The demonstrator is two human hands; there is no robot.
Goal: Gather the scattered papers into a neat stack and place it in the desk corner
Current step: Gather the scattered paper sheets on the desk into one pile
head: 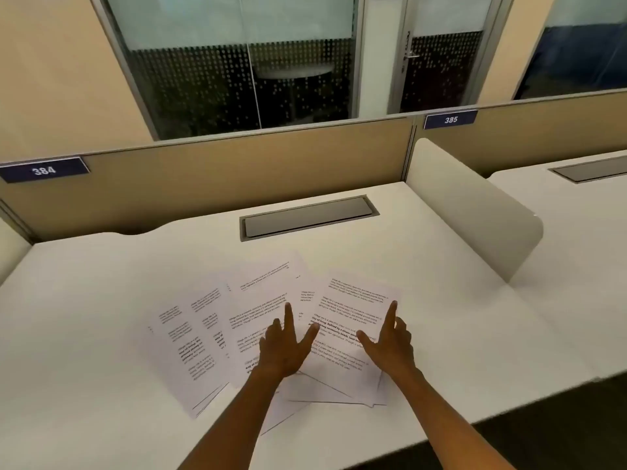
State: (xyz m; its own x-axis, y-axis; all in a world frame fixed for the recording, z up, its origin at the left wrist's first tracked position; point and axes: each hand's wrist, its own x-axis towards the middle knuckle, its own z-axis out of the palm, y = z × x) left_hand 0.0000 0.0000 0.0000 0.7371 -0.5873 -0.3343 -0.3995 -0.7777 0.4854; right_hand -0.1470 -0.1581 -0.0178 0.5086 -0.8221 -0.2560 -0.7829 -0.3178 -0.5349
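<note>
Several white printed papers (203, 337) lie fanned out and overlapping on the white desk (441, 317), spread from left of centre to the middle. My left hand (285, 347) rests flat on the middle sheets with fingers spread. My right hand (390, 340) lies on the rightmost sheet (353, 300), index finger and thumb extended. Neither hand holds a sheet. The lower parts of some papers are hidden under my forearms.
A grey cable hatch (307, 217) is set into the desk near the back partition (203, 184). A white rounded divider (475, 212) bounds the right side, with another desk beyond it. Labels 384 (44, 170) and 385 (450, 119) mark the partition. The desk's front edge runs near my arms.
</note>
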